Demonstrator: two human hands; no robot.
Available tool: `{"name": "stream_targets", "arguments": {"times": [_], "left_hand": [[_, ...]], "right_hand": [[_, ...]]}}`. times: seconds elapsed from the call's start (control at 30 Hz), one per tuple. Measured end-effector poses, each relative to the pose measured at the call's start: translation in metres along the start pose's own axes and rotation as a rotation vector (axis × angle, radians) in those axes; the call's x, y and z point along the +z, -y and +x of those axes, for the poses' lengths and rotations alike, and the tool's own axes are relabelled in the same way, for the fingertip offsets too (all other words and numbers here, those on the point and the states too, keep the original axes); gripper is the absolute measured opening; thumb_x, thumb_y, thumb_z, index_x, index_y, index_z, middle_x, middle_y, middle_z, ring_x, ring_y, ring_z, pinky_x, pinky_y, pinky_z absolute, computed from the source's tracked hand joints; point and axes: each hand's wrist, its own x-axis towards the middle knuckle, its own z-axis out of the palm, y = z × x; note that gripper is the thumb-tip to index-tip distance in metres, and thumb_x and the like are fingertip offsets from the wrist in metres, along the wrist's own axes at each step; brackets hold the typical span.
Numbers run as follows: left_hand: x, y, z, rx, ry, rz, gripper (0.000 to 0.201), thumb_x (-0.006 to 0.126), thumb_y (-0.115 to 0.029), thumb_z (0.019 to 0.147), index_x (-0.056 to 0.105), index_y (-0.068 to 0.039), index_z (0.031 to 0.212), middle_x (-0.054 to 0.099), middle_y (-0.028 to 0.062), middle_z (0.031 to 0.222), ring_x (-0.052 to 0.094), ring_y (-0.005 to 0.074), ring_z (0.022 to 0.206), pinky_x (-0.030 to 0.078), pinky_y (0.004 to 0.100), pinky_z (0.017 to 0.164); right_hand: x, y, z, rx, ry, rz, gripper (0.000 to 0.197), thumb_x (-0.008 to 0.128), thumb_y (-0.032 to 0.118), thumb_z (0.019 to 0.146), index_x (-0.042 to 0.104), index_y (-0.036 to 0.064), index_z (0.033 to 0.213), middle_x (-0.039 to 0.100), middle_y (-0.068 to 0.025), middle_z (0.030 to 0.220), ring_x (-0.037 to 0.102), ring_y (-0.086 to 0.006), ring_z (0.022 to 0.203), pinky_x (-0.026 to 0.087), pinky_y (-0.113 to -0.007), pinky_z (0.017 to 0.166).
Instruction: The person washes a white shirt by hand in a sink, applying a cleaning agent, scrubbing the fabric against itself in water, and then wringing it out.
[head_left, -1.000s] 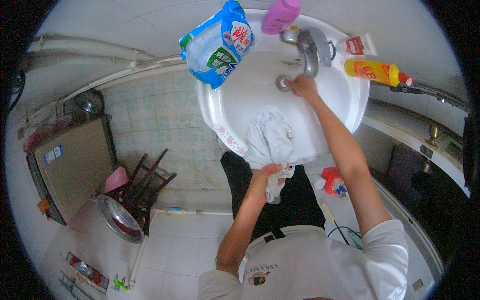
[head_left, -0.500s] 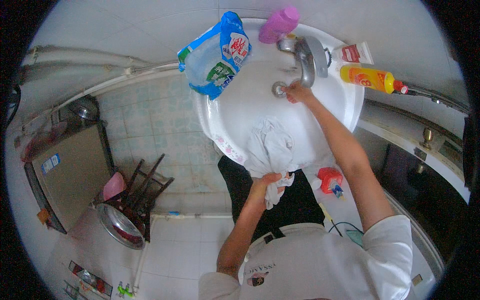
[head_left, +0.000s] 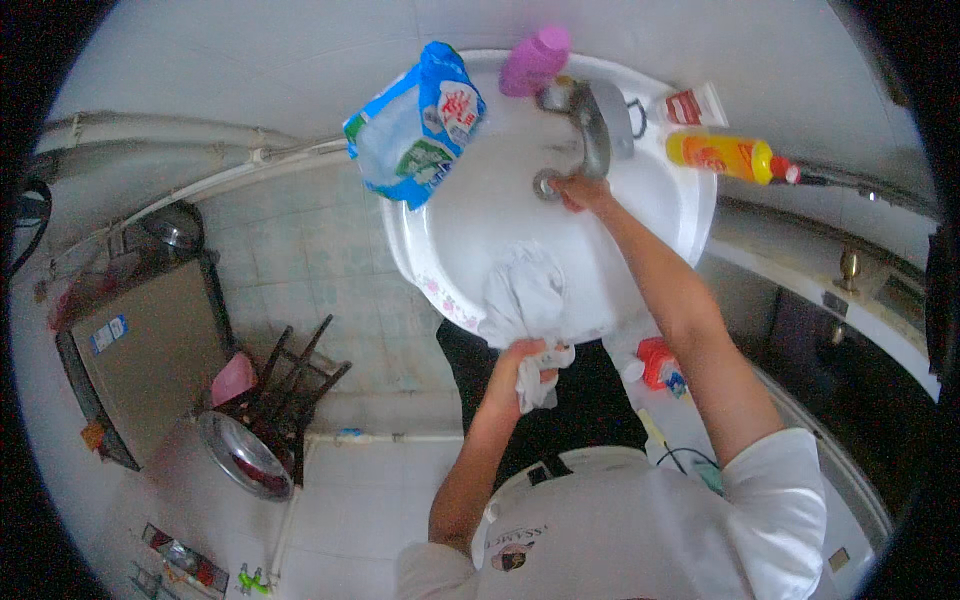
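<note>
Left hand (head_left: 524,362), at the centre of the frame, grips a bunched white cloth (head_left: 525,295), fingers wrapped round its gathered end; the cloth lies over the near rim of the white sink (head_left: 672,215), its upper part inside the bowl and its lower end hanging past the hand. Right hand (head_left: 583,193), in the upper middle, has its fingers bent, the tips at the round metal drain (head_left: 547,184); whether they pinch anything cannot be told. Just above that hand is the grey faucet (head_left: 594,135). Along the sink's edge, at the top of the frame, are a blue bag (head_left: 415,130) to the left, a purple bottle (head_left: 535,62) near the faucet, and, to the right, a white tube (head_left: 692,106) beside a yellow bottle (head_left: 720,155) with a red cap. Right of centre, below the sink, is a red bottle (head_left: 657,362). Toward the lower left, a metal basin (head_left: 245,455) leans by a dark stool (head_left: 297,365).
</note>
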Motion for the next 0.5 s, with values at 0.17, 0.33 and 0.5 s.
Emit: {"name": "stream_targets", "arguments": {"times": [0.17,0.33,0.5], "left_hand": [[-0.012,-0.001,-0.008,0.014,0.166,-0.190,0.037,0.061,-0.025,0.084,0.058,0.000,0.112,0.066,0.0120,0.101,0.063,0.0208,0.082,0.047,0.0291,0.064],[0.001,-0.005,-0.025,0.080,0.235,-0.251,0.031,0.060,-0.019,0.085,0.058,0.001,0.109,0.065,0.0106,0.094,0.059,0.0163,0.068,0.040,0.0244,0.047],[0.012,-0.005,-0.025,0.121,0.214,-0.151,0.024,0.060,-0.015,0.084,0.058,-0.002,0.104,0.063,0.0077,0.086,0.055,0.0143,0.061,0.038,0.0247,0.043]], "right_hand": [[-0.010,-0.013,-0.077,-0.018,-0.123,0.655,0.041,0.054,0.042,0.097,0.064,0.0027,0.103,0.068,-0.0108,0.082,0.064,-0.0171,0.062,0.055,-0.030,0.057],[-0.080,0.064,-0.178,-0.209,-0.132,1.126,0.056,0.044,0.050,0.100,0.059,-0.0030,0.106,0.067,-0.0122,0.082,0.064,-0.0160,0.061,0.056,-0.030,0.058],[-0.110,0.095,-0.138,-0.199,0.237,1.296,0.053,0.051,0.053,0.097,0.056,0.0003,0.093,0.045,0.0009,0.061,0.040,-0.0090,0.046,0.034,-0.025,0.042]]}}
